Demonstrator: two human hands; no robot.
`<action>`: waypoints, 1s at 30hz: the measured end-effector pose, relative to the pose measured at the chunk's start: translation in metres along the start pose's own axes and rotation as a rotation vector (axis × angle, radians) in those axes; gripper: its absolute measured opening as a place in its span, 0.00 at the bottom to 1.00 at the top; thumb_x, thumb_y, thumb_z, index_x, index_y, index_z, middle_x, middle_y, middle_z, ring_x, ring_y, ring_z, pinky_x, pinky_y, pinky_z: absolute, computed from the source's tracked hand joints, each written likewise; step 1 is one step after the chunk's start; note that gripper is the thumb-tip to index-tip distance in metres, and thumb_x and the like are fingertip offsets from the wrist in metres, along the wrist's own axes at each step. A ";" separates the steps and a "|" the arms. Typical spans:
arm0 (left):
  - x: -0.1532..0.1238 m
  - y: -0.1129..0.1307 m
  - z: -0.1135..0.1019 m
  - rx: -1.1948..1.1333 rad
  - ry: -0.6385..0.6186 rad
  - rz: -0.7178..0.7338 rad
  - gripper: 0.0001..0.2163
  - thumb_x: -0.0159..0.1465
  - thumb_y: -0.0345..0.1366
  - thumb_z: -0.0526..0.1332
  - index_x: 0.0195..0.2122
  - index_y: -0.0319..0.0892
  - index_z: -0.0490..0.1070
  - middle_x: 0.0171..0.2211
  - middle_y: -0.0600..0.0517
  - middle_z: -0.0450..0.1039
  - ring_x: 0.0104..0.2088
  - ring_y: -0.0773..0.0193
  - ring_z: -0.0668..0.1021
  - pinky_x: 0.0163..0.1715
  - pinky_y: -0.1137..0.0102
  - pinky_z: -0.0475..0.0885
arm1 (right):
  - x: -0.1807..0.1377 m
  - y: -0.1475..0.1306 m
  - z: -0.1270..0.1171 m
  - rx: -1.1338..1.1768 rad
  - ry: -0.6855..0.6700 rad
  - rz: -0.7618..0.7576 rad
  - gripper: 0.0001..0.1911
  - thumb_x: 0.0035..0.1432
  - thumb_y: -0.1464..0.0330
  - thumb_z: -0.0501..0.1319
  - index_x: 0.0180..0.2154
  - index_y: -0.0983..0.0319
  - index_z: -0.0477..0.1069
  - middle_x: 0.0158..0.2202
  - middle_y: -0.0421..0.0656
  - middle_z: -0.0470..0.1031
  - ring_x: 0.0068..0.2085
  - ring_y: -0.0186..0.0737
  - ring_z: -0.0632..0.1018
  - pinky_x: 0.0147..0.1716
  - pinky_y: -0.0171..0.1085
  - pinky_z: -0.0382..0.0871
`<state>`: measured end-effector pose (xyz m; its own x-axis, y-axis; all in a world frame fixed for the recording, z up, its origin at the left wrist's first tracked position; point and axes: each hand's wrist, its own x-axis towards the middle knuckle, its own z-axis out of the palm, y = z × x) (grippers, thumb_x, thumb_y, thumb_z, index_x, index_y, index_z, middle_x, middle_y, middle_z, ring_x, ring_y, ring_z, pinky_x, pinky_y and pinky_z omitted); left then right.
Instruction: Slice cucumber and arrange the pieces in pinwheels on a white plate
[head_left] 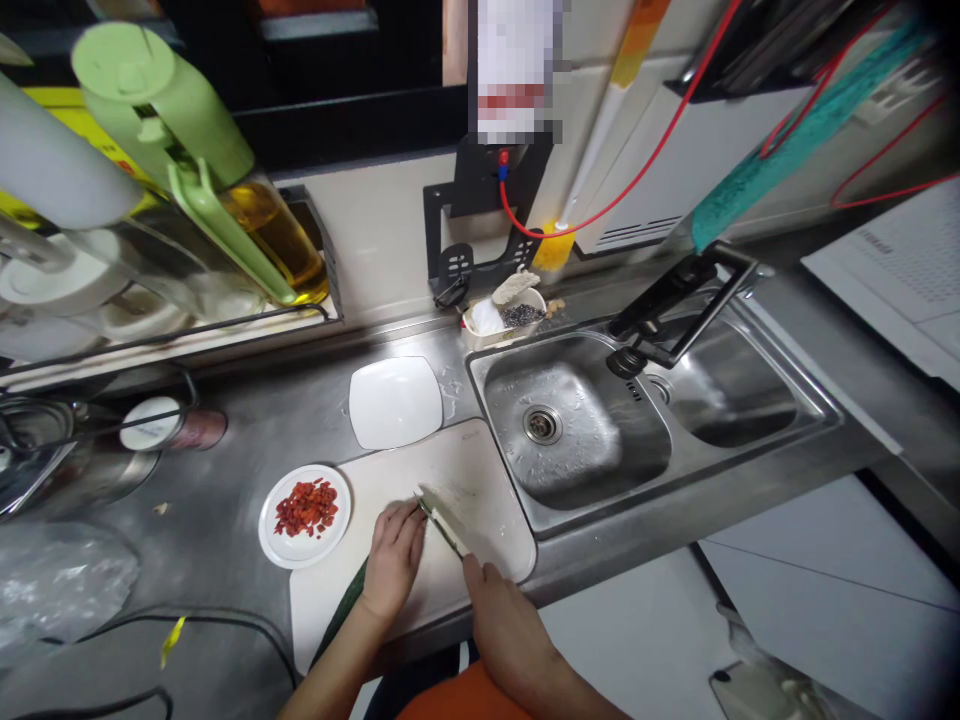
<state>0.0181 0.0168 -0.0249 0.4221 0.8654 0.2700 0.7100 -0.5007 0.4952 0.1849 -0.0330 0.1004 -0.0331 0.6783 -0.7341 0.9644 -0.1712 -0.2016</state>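
Observation:
A dark green cucumber [346,606] lies on the white cutting board [480,470], partly hidden by my left hand and forearm. My left hand [396,552] is closed over it, fingers bent near its far end. My right hand [504,618] grips a knife [444,526]; its handle is mostly hidden in my fist. The thin blade points away from me and to the left, its tip close to my left fingertips. A small pale bit shows by the tip. Left of my left hand, a round white plate [268,528] of chopped red pieces [306,508] overlaps the board's edge.
A white square plate [396,402] lies behind the board. To the right is a double steel sink [577,400] with a black faucet [660,310]. A small container [504,325] stands behind it. An oil bottle [277,240] is on the left shelf; a plastic bag [64,580] lies below.

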 end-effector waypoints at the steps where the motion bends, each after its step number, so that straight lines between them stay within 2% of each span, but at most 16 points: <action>1: 0.000 0.000 0.000 0.001 -0.002 0.001 0.10 0.65 0.31 0.55 0.46 0.42 0.70 0.46 0.46 0.73 0.49 0.57 0.73 0.50 0.58 0.69 | 0.000 0.000 0.000 0.004 -0.003 0.005 0.30 0.54 0.85 0.42 0.55 0.61 0.61 0.43 0.50 0.74 0.41 0.41 0.77 0.36 0.32 0.67; 15: 0.001 0.000 0.000 0.016 -0.014 -0.002 0.10 0.65 0.31 0.55 0.46 0.42 0.70 0.45 0.47 0.73 0.47 0.59 0.73 0.50 0.59 0.69 | 0.007 -0.003 -0.005 0.002 -0.024 -0.008 0.27 0.56 0.85 0.43 0.53 0.62 0.63 0.41 0.50 0.75 0.40 0.43 0.78 0.36 0.34 0.69; 24: 0.002 -0.001 0.000 0.014 -0.039 -0.009 0.11 0.65 0.30 0.54 0.46 0.42 0.70 0.45 0.46 0.73 0.48 0.58 0.73 0.51 0.58 0.69 | 0.027 -0.005 0.007 -0.017 0.091 -0.044 0.23 0.59 0.83 0.43 0.49 0.62 0.65 0.38 0.49 0.75 0.38 0.43 0.78 0.36 0.35 0.68; 30: 0.002 -0.001 0.000 0.014 -0.052 -0.019 0.11 0.65 0.31 0.54 0.47 0.41 0.70 0.46 0.47 0.74 0.48 0.58 0.73 0.51 0.58 0.69 | 0.048 -0.008 0.010 0.010 0.110 -0.078 0.25 0.58 0.83 0.42 0.52 0.63 0.63 0.40 0.48 0.76 0.41 0.41 0.77 0.38 0.33 0.67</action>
<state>0.0175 0.0191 -0.0247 0.4370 0.8729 0.2169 0.7257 -0.4847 0.4883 0.1726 -0.0062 0.0609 -0.0782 0.7640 -0.6404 0.9572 -0.1220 -0.2624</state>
